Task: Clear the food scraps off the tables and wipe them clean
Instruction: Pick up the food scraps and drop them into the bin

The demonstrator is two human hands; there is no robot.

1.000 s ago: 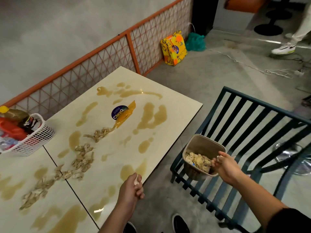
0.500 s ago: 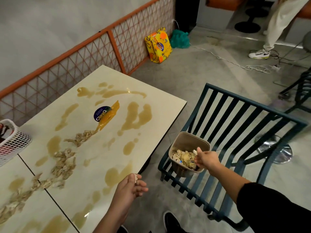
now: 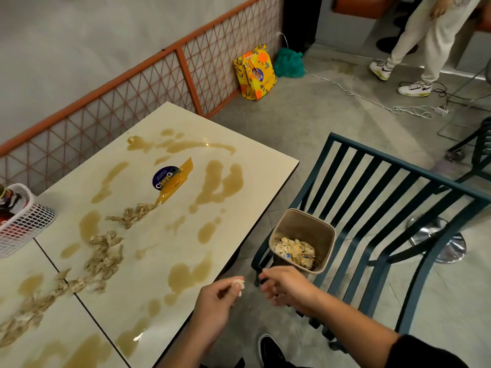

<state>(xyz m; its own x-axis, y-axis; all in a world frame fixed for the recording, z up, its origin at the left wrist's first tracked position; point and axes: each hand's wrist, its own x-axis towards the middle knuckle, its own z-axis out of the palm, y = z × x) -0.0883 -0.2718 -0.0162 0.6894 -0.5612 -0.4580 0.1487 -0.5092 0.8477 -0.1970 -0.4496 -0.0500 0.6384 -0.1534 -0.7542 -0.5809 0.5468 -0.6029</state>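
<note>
A cream table (image 3: 268, 166) carries brown liquid stains and a trail of pale food scraps (image 3: 106, 251) running toward the lower left. My left hand (image 3: 215, 301) hovers past the table's near edge, pinching a small white scrap (image 3: 238, 284) between its fingertips. My right hand (image 3: 285, 286) is just right of it, fingers apart and holding nothing. A tan bin (image 3: 303, 240) with scraps inside stands on the dark slatted chair (image 3: 372, 213), just beyond my right hand.
A purple sticker with an orange wrapper (image 3: 170, 176) lies mid-table. A white basket (image 3: 18, 221) of bottles sits at the left edge. An orange mesh fence (image 3: 159, 83) backs the table. A yellow bag (image 3: 253, 73), cables and a standing person (image 3: 414, 41) are on the floor beyond.
My right hand has left the bin's rim and drawn back toward my left hand. My left hand has moved off the table edge with the scrap. The view has tilted rightward.
</note>
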